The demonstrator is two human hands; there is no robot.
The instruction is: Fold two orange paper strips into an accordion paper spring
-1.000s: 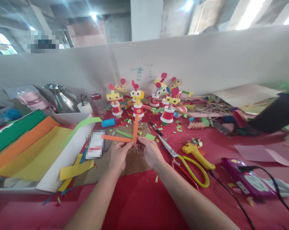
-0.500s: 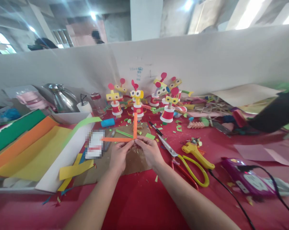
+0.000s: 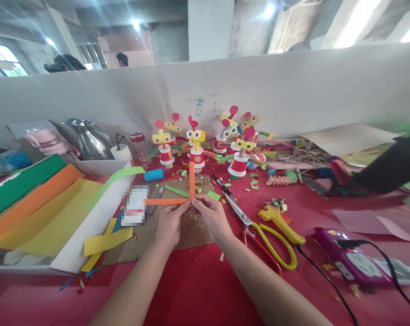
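Observation:
Two orange paper strips (image 3: 192, 180) meet at a right angle, one pointing away from me and the other to the left. At their corner my left hand (image 3: 171, 222) pinches the paper between thumb and fingers. My right hand (image 3: 214, 216) grips the same corner, its thumb tip close to the left one. Beneath the hands lies a brown cardboard sheet (image 3: 191, 231) with small coiled paper pieces (image 3: 198, 182) and a green strip (image 3: 177, 190). Left of the hands is a phone (image 3: 135, 206), partly under the strip's end.
Paper-cup figures (image 3: 197, 156) stand at the back. Scissors (image 3: 238, 210), a yellow glue gun (image 3: 282, 224) and a purple power strip (image 3: 354, 258) lie to the right. A white box (image 3: 92, 217) with coloured paper is at the left. A metal jug (image 3: 92, 140) stands behind it.
Both hands keep their hold on the orange strips with hardly any movement. The view has shifted slightly, and a person's head in the background has moved left.

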